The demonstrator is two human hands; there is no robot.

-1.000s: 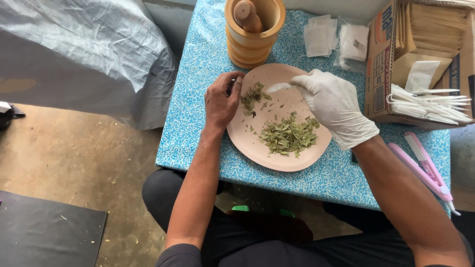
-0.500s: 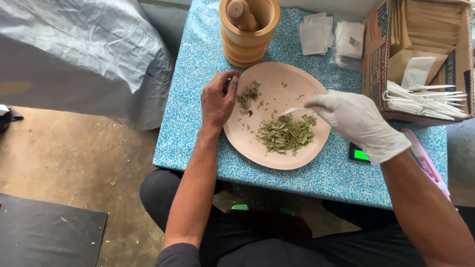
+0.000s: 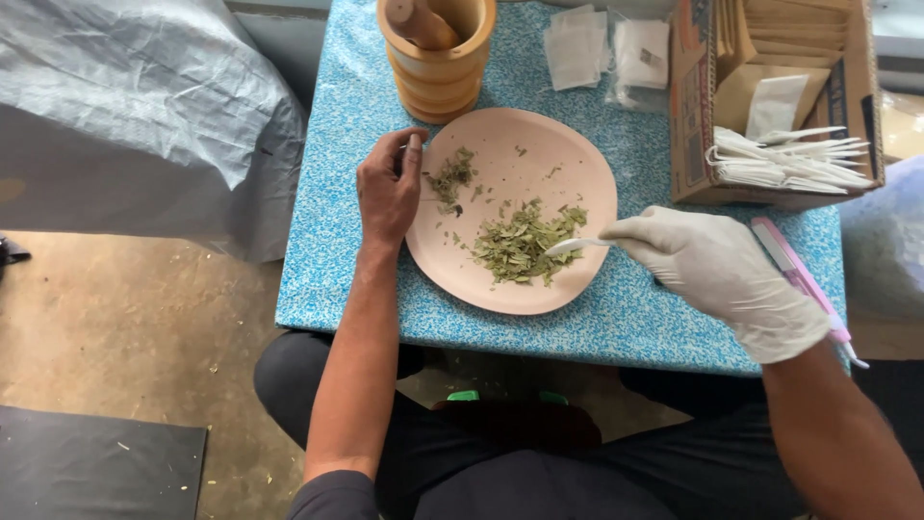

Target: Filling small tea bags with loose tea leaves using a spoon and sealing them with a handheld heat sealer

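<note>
A pink plate (image 3: pixel 568 154) lies on the blue speckled table (image 3: pixel 332 241). It carries a large pile of dried green leaves (image 3: pixel 520 246) and a smaller pile (image 3: pixel 450 175) near its left rim. My bare left hand (image 3: pixel 385 188) rests at that left rim, fingers curled around a small pale sachet that is mostly hidden. My right hand (image 3: pixel 717 265), in a white glove, grips a white spoon (image 3: pixel 575 246) whose tip touches the right side of the large pile.
A wooden mortar (image 3: pixel 435 72) with a pestle (image 3: pixel 419 21) stands behind the plate. Small white bags (image 3: pixel 577 43) lie beside it. A cardboard box (image 3: pixel 693 96) holds stringed sachets (image 3: pixel 780 164). A pink sealer (image 3: pixel 799 274) lies at the right edge. Grey tarp (image 3: pixel 144 106) covers something at the left.
My right hand has carried the spoon from the plate's upper part, near my left hand, down and right to the large leaf pile. My left hand has stayed at the rim.
</note>
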